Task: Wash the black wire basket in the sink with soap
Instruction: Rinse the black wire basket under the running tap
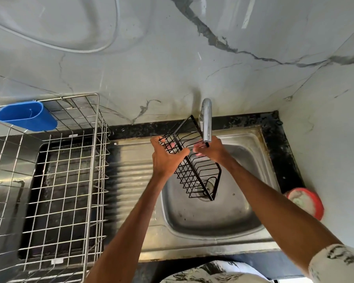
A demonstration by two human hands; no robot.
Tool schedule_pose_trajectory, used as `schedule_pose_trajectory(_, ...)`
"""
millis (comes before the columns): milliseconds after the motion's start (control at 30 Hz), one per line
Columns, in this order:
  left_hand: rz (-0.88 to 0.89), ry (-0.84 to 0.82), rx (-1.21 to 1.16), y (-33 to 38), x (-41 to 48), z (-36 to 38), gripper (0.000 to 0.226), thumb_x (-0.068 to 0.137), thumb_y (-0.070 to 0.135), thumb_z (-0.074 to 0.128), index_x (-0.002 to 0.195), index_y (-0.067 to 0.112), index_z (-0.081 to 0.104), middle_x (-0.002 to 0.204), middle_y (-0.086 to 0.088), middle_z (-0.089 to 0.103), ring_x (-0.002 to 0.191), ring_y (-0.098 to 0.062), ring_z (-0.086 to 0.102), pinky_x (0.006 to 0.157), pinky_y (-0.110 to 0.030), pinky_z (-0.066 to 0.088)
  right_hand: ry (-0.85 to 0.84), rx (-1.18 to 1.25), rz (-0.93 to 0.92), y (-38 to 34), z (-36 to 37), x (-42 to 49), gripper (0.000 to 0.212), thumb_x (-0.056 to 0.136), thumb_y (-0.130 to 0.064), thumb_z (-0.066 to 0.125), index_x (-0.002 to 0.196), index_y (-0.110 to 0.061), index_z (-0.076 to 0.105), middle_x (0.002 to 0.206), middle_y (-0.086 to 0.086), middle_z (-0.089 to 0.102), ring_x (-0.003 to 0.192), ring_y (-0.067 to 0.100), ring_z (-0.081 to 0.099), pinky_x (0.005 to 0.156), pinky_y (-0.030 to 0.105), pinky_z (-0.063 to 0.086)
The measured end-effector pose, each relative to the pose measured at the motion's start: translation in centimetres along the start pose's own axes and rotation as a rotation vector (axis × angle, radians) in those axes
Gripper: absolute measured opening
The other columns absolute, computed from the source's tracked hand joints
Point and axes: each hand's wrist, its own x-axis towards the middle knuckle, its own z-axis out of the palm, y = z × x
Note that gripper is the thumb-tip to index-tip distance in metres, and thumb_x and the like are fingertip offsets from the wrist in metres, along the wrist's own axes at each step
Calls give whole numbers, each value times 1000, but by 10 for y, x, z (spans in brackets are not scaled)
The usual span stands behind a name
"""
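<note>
**Black wire basket [194, 170] held in both hands over the sink [233, 213], under the faucet [206, 119].**

Left hand [166, 158] is curled round the long rim. Right hand [211, 150] grips the opposite side just below the spout. The basket is tilted, its far end beside the faucet and its near end above the drain. No suds are visible, and whether water is running cannot be told. Risks: thin wet wire may slip from the grip and drop into the basin, and the raised corner may strike the spout if the basket is turned.

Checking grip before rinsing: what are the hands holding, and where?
Both hold the basket: left hand grips one long rim, right hand the opposite side, both near the tap.
</note>
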Motion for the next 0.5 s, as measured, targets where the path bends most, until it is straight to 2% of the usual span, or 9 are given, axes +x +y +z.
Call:
schedule_pose_trajectory(67, -1, 28, -29, 0, -2, -4, 81, 62, 45, 83, 123, 27, 34, 97, 2, 64, 88, -24, 70, 81, -43, 62, 17, 86, 2, -5, 3, 4, 14, 83, -12, 81, 85, -20, 69, 83, 2, 75, 72, 11, 76, 66, 25, 62)
schedule_pose_trajectory(133, 6, 73, -54, -1, -1, -7, 81, 59, 49, 82, 122, 28, 35, 96, -2, 68, 84, -26, 71, 82, -49, 62, 28, 84, 42, 8, 4, 2, 9, 85, -24, 80, 88, -22, 71, 85, 0, 77, 73, 8, 75, 66, 23, 62)
schedule_pose_trajectory(200, 21, 118, -53, 1, -2, -11, 80, 62, 45, 85, 122, 27, 34, 99, 1, 68, 88, -22, 70, 90, -47, 59, -2, 56, 103, 30, 3, -2, 7, 87, -26, 78, 90, -24, 72, 95, 3, 77, 78, 10, 75, 65, 20, 60)
schedule_pose_trajectory(267, 52, 150, -61, 2, -4, -13, 80, 64, 41, 87, 121, 28, 32, 102, 6, 64, 93, -15, 67, 95, -45, 55, -1, 163, 235, 51, 4, -12, 3, 93, -22, 72, 92, -19, 71, 105, 10, 75, 73, 10, 74, 63, 19, 59)
schedule_pose_trajectory(300, 73, 160, -73, 0, -4, -12, 80, 64, 41, 87, 120, 29, 32, 103, 7, 64, 94, -14, 66, 96, -46, 55, 3, 287, 314, 57, 5, -17, 8, 95, -20, 69, 95, -12, 70, 108, 14, 73, 71, 12, 74, 64, 22, 60)
schedule_pose_trajectory(367, 92, 163, -89, 0, -9, -9, 80, 64, 40, 88, 121, 27, 33, 105, 8, 63, 97, -14, 66, 98, -46, 54, -8, 491, 351, 61, 7, -22, 21, 100, -19, 62, 109, 0, 66, 113, 21, 71, 84, 26, 75, 72, 32, 63)
schedule_pose_trajectory(433, 105, 162, -102, -2, -15, -4, 83, 65, 42, 90, 123, 25, 33, 109, 6, 62, 102, -16, 64, 99, -45, 53, -1, 562, 334, 60, 10, -18, 27, 103, -20, 55, 117, 3, 62, 114, 22, 72, 97, 36, 73, 77, 39, 61)
schedule_pose_trajectory(500, 98, 140, -130, -3, -18, -1, 90, 65, 46, 93, 127, 22, 32, 114, 5, 59, 105, -16, 62, 98, -41, 53, 38, 566, 339, 56, 11, -10, 32, 106, -22, 50, 121, 5, 60, 112, 21, 73, 98, 38, 73, 79, 41, 60)
